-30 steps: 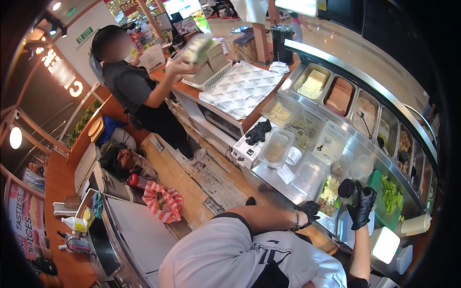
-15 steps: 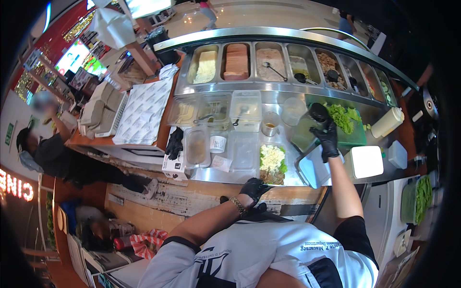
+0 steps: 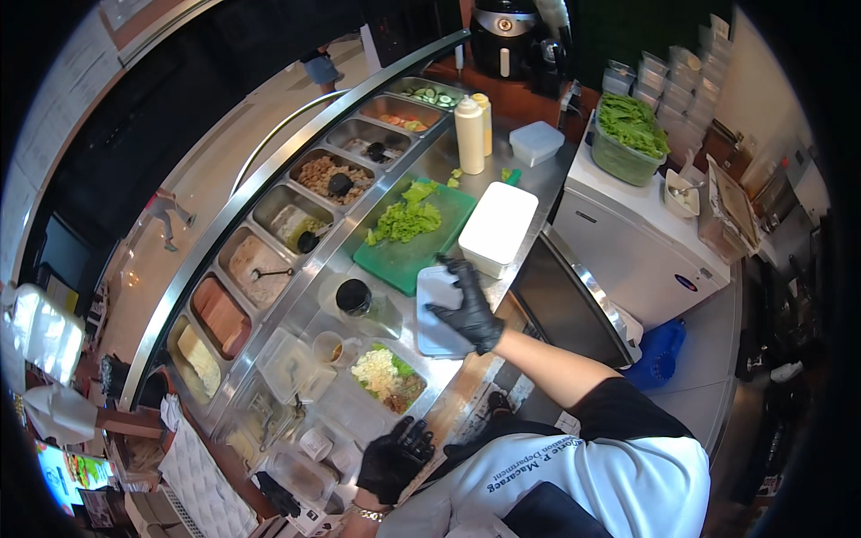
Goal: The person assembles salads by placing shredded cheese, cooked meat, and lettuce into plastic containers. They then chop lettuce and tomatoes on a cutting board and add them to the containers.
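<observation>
My right hand [image 3: 470, 312], in a black glove, lies over the edge of a blue-lidded container [image 3: 434, 334] with its fingers spread. My left hand [image 3: 395, 461], also gloved, hovers at the counter's near edge with loose fingers and nothing visible in it. Just beyond it is a clear tub of salad [image 3: 387, 377] with lettuce, a pale chopped topping and brown bits. A jar with a black lid [image 3: 353, 294] stands left of the blue lid. Lettuce leaves [image 3: 413, 217] lie on the green cutting board [image 3: 439, 242], beside a white-lidded box [image 3: 499, 222].
Metal pans of fillings [image 3: 334, 177] line the far side behind a steel rail. Squeeze bottles [image 3: 469, 134] stand near a small lidded tub [image 3: 536, 143]. A tub of lettuce [image 3: 630, 139] sits on a white freezer [image 3: 619, 224] at right. Clear containers [image 3: 296, 363] crowd the left.
The view has turned to the right. My right hand has left the black-lidded jar and come back over the blue lid. My left hand stays near the counter edge.
</observation>
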Motion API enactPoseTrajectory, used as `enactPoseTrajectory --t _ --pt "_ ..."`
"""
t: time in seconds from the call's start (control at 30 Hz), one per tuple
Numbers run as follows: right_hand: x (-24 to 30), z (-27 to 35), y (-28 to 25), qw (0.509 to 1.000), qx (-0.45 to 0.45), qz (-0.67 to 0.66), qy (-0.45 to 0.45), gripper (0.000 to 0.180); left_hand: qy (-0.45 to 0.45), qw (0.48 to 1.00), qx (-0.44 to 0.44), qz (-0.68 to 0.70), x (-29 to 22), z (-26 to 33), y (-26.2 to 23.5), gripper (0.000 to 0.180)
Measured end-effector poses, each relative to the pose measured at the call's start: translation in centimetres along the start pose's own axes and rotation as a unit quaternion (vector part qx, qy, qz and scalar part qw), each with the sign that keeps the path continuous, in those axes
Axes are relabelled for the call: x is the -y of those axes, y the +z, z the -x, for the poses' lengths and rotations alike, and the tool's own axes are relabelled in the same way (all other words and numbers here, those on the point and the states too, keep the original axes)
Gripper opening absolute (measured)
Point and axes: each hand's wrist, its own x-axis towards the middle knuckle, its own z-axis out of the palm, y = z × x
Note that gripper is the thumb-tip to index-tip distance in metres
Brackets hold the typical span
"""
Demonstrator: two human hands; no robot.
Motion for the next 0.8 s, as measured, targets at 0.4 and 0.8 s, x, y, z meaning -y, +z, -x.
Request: enactPoseTrajectory --t 0.4,0.8 --pt "-26.4 -1.3 -33.2 0.839 -0.475 -0.257 0.064 0.011 0.471 0.559 0.142 -0.667 -7.8 -21.5 33.1 0.056" --pt "-31.4 8.3 -37.5 0.882 -0.158 -0.075 0.438 0.011 0.261 0.167 -0.014 -0.951 -2.7 -72.1 51.3 0.130"
